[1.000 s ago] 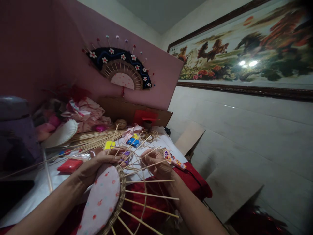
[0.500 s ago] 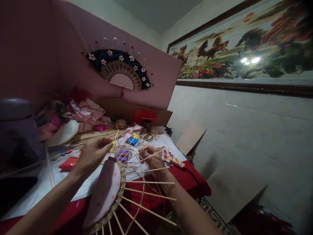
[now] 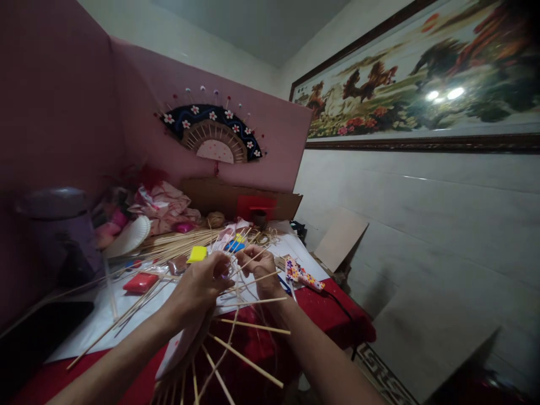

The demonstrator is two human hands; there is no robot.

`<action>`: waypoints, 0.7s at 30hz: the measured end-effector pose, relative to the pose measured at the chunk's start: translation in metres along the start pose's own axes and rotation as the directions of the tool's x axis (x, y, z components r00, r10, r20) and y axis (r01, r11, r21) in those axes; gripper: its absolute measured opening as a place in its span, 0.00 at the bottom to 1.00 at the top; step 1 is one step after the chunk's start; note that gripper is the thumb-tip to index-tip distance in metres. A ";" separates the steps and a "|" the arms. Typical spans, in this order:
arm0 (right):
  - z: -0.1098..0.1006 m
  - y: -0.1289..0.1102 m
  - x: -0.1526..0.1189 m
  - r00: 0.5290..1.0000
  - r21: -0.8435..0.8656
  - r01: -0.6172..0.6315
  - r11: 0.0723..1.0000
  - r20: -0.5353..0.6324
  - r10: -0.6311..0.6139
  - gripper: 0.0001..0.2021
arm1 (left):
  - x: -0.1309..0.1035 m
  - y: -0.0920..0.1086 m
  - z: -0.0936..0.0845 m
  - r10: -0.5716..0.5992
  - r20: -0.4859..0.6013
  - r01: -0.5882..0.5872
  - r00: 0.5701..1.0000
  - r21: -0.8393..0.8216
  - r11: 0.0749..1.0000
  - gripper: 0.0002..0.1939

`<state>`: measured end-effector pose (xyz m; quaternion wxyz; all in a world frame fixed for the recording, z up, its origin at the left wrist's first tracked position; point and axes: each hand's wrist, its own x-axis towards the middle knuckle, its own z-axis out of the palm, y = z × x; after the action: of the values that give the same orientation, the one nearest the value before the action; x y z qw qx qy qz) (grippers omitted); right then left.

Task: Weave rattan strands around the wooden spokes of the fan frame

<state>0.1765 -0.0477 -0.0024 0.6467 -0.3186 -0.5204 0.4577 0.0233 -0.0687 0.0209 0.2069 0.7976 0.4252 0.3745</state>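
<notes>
A half-round fan frame tilts below my hands, with a pink fabric-covered base (image 3: 179, 351) and thin wooden sticks (image 3: 248, 326) radiating to the right. Brown twine (image 3: 231, 334) runs loosely across those sticks. My left hand (image 3: 202, 281) is over the upper part of the frame, fingers curled in among the sticks; what they grip is hidden. Close beside it, my right hand (image 3: 259, 267) pinches the twine between thumb and fingers near the stick tips. My left hand and forearm cover much of the woven edge.
A flower-patterned glue gun (image 3: 301, 275) lies at the table's right side. Yellow (image 3: 197, 255) and red packets (image 3: 140, 282), a bundle of sticks (image 3: 177, 244) and a twine ball (image 3: 215, 219) lie around the work. A finished fan (image 3: 215, 132) hangs on the pink panel behind.
My left hand has moved right and down over the frame, close to my right hand. My fingers now meet among the upper sticks. The view has shifted slightly left.
</notes>
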 end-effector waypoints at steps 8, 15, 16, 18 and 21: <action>0.010 -0.013 -0.003 0.999 -0.024 0.038 0.999 -0.023 -0.039 0.12 | -0.005 0.004 -0.003 0.073 -0.009 -0.073 0.997 0.015 0.997 0.07; 0.007 -0.011 -0.005 0.999 -0.058 0.027 0.998 -0.016 -0.028 0.12 | -0.006 0.005 -0.002 0.125 -0.015 -0.125 0.992 -0.005 0.992 0.09; 0.007 -0.011 -0.006 1.000 -0.064 0.028 0.998 -0.012 -0.029 0.12 | -0.005 0.006 -0.003 0.121 -0.006 -0.121 0.993 -0.041 0.992 0.08; 0.006 -0.014 -0.011 0.999 -0.078 0.032 0.996 -0.008 -0.033 0.13 | -0.003 0.007 -0.005 0.096 0.004 -0.094 0.995 -0.155 0.983 0.08; 0.006 -0.019 -0.021 0.999 -0.097 0.034 0.995 0.028 -0.031 0.16 | 0.004 0.006 -0.007 0.024 0.038 -0.005 0.999 -0.425 0.905 0.09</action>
<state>0.1752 -0.0749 0.0081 0.6308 -0.3353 -0.5558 0.4251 0.0220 -0.0683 0.0311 0.3818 0.7444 0.3230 0.4425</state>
